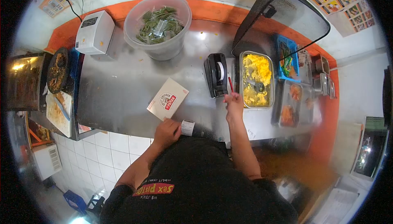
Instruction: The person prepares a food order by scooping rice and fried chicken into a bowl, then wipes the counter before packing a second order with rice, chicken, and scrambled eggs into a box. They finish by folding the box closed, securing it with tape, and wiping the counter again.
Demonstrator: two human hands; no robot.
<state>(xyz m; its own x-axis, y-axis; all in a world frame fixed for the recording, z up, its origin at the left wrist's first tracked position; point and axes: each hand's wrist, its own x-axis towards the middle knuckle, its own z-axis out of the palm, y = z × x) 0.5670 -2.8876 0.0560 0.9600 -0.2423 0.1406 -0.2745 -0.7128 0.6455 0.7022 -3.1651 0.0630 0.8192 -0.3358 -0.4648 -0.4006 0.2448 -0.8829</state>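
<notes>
My right hand (234,106) is closed around a thin red pen (230,84), its tip pointing up and away from me. It hovers between the black tape dispenser (213,76) and the metal tray of yellow food (257,74). At the counter's front edge my left hand (167,132) is curled, its knuckles by the near corner of a printed cardboard food box (168,99). Just right of that hand lies a small white printed slip (188,128); whether the fingers grip it is hidden.
A clear bucket (157,48) of packed green leaves stands behind the box, with a white device (95,33) to its left. Right of the tray are a blue basket (287,56) and food containers (290,103). An open mesh cover (282,15) rises behind. A cutting board (59,113) is far left.
</notes>
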